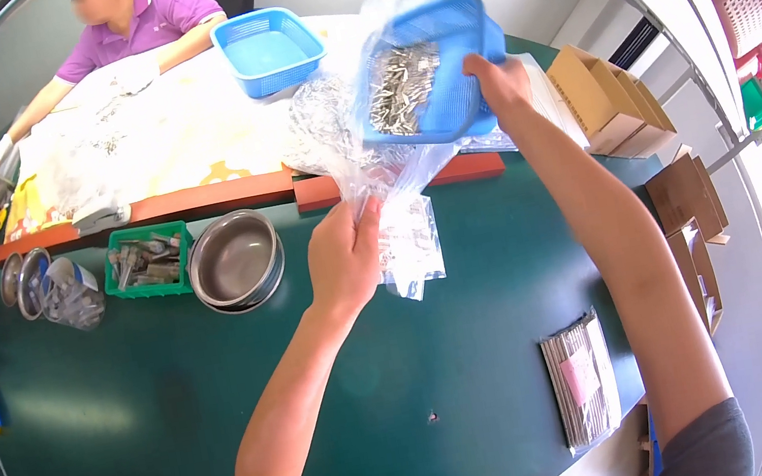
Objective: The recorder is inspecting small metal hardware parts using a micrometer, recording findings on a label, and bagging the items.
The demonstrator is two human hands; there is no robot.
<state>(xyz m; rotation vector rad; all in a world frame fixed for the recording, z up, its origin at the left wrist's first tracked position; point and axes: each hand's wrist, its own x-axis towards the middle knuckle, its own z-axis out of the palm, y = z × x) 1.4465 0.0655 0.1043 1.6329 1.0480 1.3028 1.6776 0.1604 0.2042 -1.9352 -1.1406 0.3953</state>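
Observation:
My right hand (502, 87) grips the rim of a blue plastic basket (465, 110), lifted and tilted to the left. Many small silvery metal parts (402, 85) lie gathered inside it. A clear plastic bag (384, 163) stands upright against the basket's left side, partly around its edge. Closed around the lower part of that bag is my left hand (344, 254). Beneath it, a flat clear packet of small parts (414, 243) rests on the green table. Whether any metal parts are inside the held bag is hard to tell.
Another blue basket (267, 52) stands farther back, near a co-worker in a purple shirt (151, 15). Steel bowls (235, 261) and a green basket of metal pieces (146, 265) sit at left. Cardboard boxes (603, 98) line the right; a wrapped bundle (584, 385) lies near the right edge.

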